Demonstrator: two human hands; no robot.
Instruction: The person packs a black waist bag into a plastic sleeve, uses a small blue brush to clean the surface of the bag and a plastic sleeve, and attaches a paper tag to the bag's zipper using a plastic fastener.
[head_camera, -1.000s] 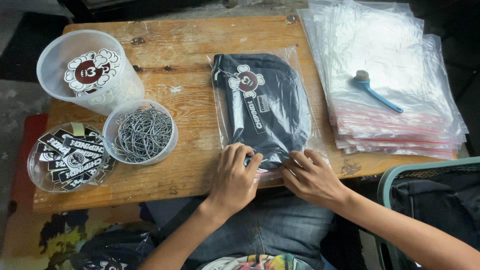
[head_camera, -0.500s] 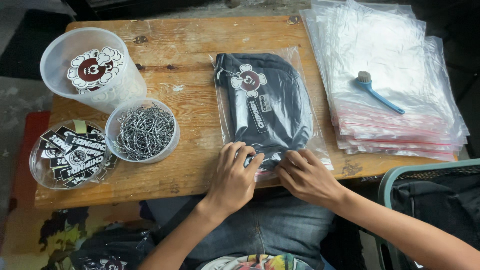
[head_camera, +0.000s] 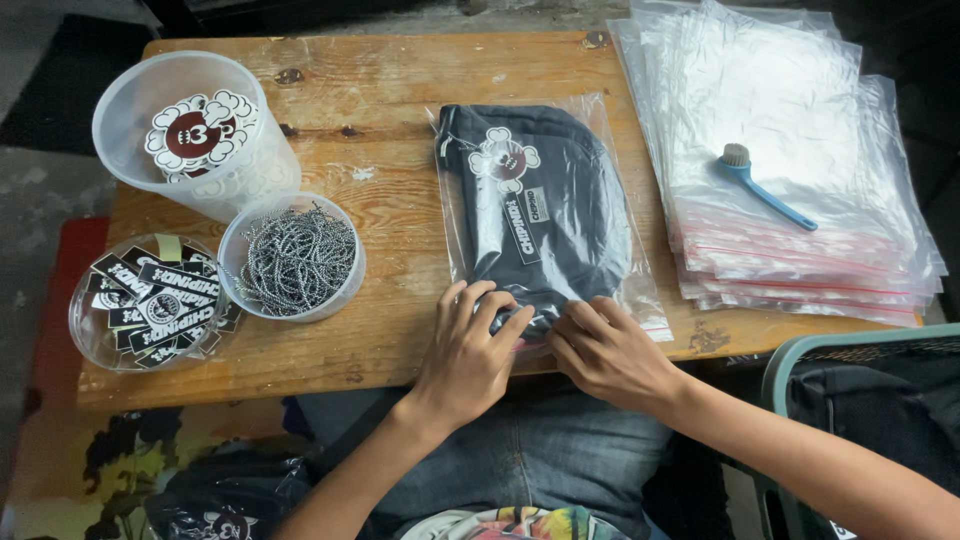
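I am pressing my left hand (head_camera: 470, 345) and my right hand (head_camera: 610, 350), fingers slightly spread and flat, on the near edge of the clear bag (head_camera: 545, 215) (a black pouch (head_camera: 540, 200) inside), lying on the wooden table (head_camera: 400, 100).

Worn, scratched matt wood table (head_camera: 400, 90), glossy clear plastic bag (head_camera: 615, 250) over a dark matt cloth pouch (head_camera: 545, 215), shiny metal chains (head_camera: 297, 262) in a clear plastic cup (head_camera: 240, 285), plus a stack of glossy plastic bags (head_camera: 790, 100).
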